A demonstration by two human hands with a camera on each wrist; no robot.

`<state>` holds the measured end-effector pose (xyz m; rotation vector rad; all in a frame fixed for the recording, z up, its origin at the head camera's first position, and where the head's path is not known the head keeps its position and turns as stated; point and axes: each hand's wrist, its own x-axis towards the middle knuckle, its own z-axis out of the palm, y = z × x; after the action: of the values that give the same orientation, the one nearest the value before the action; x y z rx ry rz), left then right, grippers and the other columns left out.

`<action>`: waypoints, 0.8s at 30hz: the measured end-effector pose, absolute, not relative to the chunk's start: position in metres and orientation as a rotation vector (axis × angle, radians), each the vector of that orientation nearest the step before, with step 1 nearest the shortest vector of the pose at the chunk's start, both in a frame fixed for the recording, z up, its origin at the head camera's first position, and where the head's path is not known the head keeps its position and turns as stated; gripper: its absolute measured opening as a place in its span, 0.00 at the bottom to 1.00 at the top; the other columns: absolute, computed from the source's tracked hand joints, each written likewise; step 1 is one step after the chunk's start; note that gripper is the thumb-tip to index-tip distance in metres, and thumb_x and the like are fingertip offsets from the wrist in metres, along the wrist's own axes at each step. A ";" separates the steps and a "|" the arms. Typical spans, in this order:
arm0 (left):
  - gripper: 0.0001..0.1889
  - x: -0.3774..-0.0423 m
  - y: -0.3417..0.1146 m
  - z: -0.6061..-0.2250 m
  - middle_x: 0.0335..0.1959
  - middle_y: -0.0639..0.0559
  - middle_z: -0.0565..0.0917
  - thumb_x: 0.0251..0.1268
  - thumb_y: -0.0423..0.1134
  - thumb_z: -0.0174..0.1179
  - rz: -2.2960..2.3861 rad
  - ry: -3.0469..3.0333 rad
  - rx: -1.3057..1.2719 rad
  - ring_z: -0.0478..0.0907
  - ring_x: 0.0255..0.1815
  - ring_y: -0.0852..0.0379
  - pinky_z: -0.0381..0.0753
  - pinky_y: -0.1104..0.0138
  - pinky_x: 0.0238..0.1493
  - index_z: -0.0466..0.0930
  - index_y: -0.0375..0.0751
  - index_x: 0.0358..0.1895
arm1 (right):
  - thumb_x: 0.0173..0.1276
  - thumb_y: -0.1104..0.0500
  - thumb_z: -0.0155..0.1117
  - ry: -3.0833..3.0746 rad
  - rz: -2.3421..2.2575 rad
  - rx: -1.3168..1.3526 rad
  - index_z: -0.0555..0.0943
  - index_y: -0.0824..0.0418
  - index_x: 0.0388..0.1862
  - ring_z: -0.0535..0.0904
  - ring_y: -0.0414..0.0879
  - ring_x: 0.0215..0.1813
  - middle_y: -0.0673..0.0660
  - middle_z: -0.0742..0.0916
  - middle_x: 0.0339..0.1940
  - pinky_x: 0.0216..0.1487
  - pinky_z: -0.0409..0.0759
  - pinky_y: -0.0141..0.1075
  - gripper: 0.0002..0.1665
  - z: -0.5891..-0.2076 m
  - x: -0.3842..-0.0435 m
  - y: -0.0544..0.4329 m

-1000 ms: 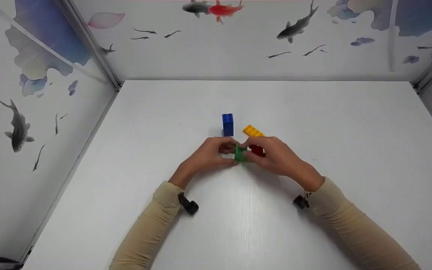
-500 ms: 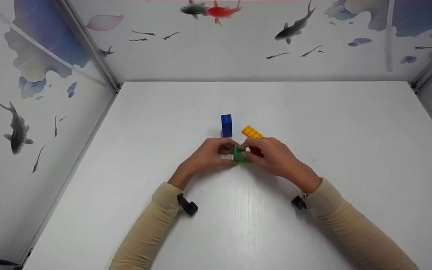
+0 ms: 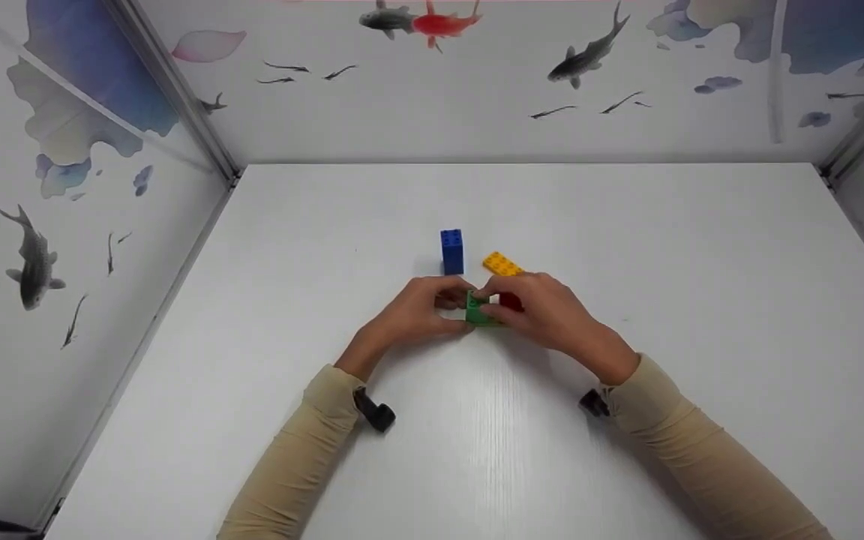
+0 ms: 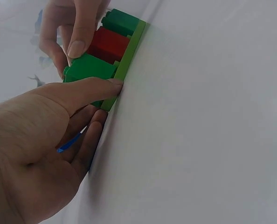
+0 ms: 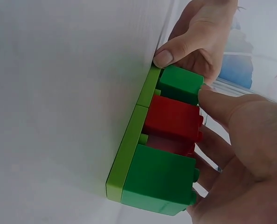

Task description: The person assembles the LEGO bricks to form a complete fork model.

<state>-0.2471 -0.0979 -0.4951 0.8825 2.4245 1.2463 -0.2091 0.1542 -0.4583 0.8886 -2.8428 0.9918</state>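
Note:
My left hand point(image 3: 418, 309) pinches the end of a light green building-block base point(image 5: 123, 161), thumb on its near side. On that base, in the right wrist view, stand a green brick point(image 5: 180, 83) at the left hand's end, red bricks point(image 5: 171, 116) in the middle and a larger green brick point(image 5: 157, 177) at the other end. My right hand point(image 3: 556, 313) grips the left-end green brick from above, its thumb against the studded top. In the head view this hand covers most of the red bricks and the far green one.
Just behind the hands, a tall blue brick stack point(image 3: 452, 253) stands upright on the white table point(image 3: 312, 240). A yellow plate with studs point(image 3: 502, 263) lies to its right, partly hidden by the right hand. Printed walls point(image 3: 477, 127) border the table at the back and sides.
Both hands keep nearly the same place and hold. The left-end green brick looks more level, its studded top showing more squarely. The blue and yellow pieces stay put.

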 end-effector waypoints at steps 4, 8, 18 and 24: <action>0.23 -0.247 -0.098 -0.496 0.54 0.53 0.90 0.65 0.36 0.78 1.262 2.415 0.878 0.88 0.56 0.58 0.87 0.63 0.66 0.85 0.46 0.63 | 0.74 0.54 0.76 -2.849 1.007 0.887 0.92 0.50 0.54 0.79 0.46 0.39 0.49 0.93 0.40 0.42 0.79 0.38 0.11 -0.457 -0.210 0.154; 0.23 -0.247 -0.098 -0.496 0.55 0.53 0.90 0.65 0.36 0.78 1.258 2.418 0.878 0.88 0.56 0.58 0.87 0.62 0.66 0.85 0.46 0.63 | 0.74 0.54 0.76 -2.864 1.016 0.876 0.92 0.49 0.54 0.78 0.46 0.38 0.49 0.92 0.38 0.41 0.78 0.37 0.11 -0.456 -0.210 0.154; 0.23 -0.247 -0.097 -0.494 0.55 0.53 0.90 0.65 0.35 0.77 1.260 2.406 0.879 0.88 0.56 0.58 0.86 0.63 0.66 0.85 0.46 0.64 | 0.74 0.54 0.76 -2.855 0.990 0.871 0.92 0.51 0.53 0.81 0.49 0.43 0.50 0.94 0.46 0.48 0.81 0.41 0.11 -0.455 -0.209 0.151; 0.23 -0.248 -0.097 -0.495 0.55 0.52 0.90 0.66 0.35 0.77 1.276 2.393 0.885 0.88 0.55 0.58 0.87 0.64 0.65 0.85 0.46 0.63 | 0.74 0.54 0.77 -2.866 1.046 0.878 0.92 0.51 0.53 0.81 0.48 0.41 0.50 0.94 0.44 0.44 0.81 0.38 0.11 -0.457 -0.212 0.153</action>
<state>-0.2479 -0.0973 -0.4954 0.8851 2.3932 1.2758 -0.2121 0.1526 -0.4571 0.8778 -2.8663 1.0464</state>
